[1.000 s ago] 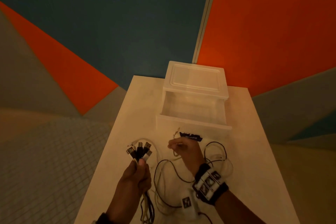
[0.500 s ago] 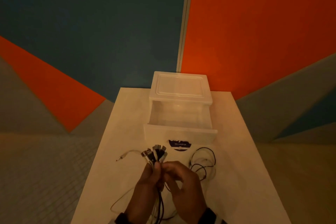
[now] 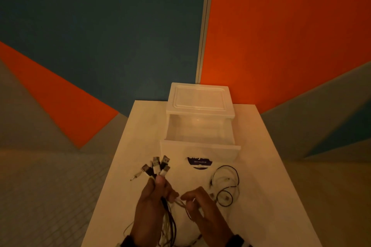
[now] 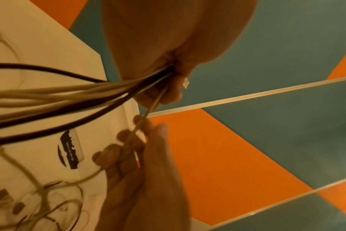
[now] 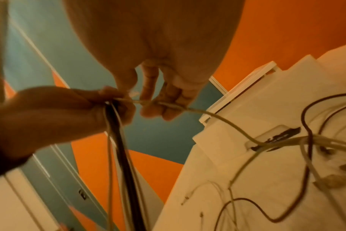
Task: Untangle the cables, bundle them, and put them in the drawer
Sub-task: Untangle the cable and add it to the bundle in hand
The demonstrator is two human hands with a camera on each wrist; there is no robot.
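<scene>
My left hand (image 3: 155, 190) grips a bundle of black and white cables (image 3: 167, 218) just below their USB plugs (image 3: 157, 165), which fan out upward. The cable strands (image 4: 73, 93) run out of its fist. My right hand (image 3: 197, 204) is close beside it and pinches one thin white cable (image 5: 168, 105) that leads off from the left fist (image 5: 101, 103). More cable loops (image 3: 224, 185), black and white, lie on the white table (image 3: 128, 166) to the right. The white plastic drawer (image 3: 200, 147) stands pulled out behind them, nothing inside it.
The drawer unit (image 3: 200, 100) sits at the table's far edge against a teal and orange wall. A dark sticker (image 3: 199, 162) marks the drawer front. A thin white plug end (image 3: 135, 176) lies on the table left of the plugs.
My right hand left the table near the drawer front and came over to the left hand, then took hold of a single white cable. The view shifted a little.
</scene>
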